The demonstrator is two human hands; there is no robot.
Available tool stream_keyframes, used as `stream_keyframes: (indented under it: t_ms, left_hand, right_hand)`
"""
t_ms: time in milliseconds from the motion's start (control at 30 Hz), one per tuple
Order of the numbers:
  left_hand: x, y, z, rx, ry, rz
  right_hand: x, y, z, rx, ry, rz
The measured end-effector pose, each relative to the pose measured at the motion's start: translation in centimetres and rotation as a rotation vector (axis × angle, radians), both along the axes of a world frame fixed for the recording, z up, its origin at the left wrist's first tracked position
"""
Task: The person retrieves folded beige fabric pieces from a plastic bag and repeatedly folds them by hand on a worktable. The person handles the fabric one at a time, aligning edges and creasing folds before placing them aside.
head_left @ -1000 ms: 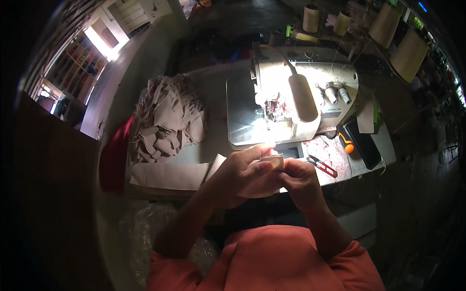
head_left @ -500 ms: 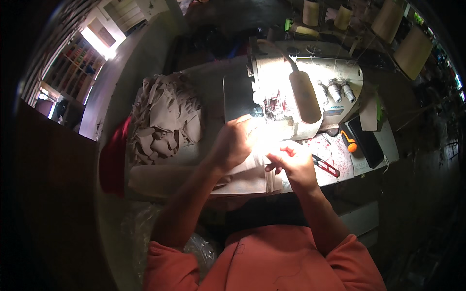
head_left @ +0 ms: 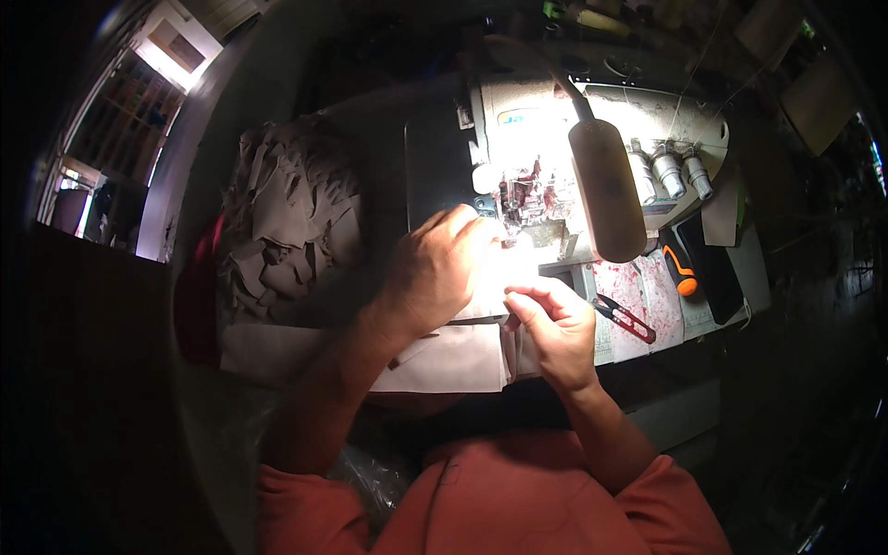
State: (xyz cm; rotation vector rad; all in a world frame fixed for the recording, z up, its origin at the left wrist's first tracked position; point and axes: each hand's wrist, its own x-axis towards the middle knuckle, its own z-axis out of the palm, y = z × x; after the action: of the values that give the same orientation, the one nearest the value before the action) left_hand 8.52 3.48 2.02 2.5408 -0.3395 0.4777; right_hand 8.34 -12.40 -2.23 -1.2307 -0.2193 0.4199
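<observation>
My left hand (head_left: pixel 430 268) reaches in beside the needle area of a white overlock sewing machine (head_left: pixel 689 116), its fingers bent and closed over a pale fabric piece (head_left: pixel 483 303). Harsh lamp glare washes out the fingertips and most of that cloth. On the cloth's right side, my right hand (head_left: pixel 560 331) makes a pinch with thumb and forefinger at its edge; exactly what lies between them is lost in the brightness. Below both hands, a stack of folded pale fabric (head_left: pixel 453 361) lies along the table's near edge.
A heap of cut fabric pieces (head_left: pixel 289 208) sits at left. The lamp head (head_left: pixel 606 190) hangs over the machine. At right lie red-handled thread snips (head_left: pixel 629 319), an orange-handled tool (head_left: pixel 683 277) and a black phone-like slab (head_left: pixel 710 268). Thread cones (head_left: pixel 819 102) stand farther back.
The view has shifted closer, so the machine and lamp look larger. My left hand has spread a little flatter over the cloth; my right hand keeps its pinch at nearly the same spot.
</observation>
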Motion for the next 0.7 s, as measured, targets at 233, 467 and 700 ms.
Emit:
stream_keyframes:
  t_ms: [233,467,700]
  left_hand:
    - [0.9,0.6,-0.6,0.063,-0.053,-0.059]
    - [3.8,3.4,-2.4,0.278,0.430,0.202]
    - [12.0,10.1,-4.5,0.574,0.032,0.138]
  right_hand:
    - [0.4,0.3,0.3,-0.091,-0.045,-0.020]
    - [1.4,0.1,0.5,-0.271,-0.267,-0.017]
    - [-1.1,-2.2,0.5,-0.257,-0.174,0.033]
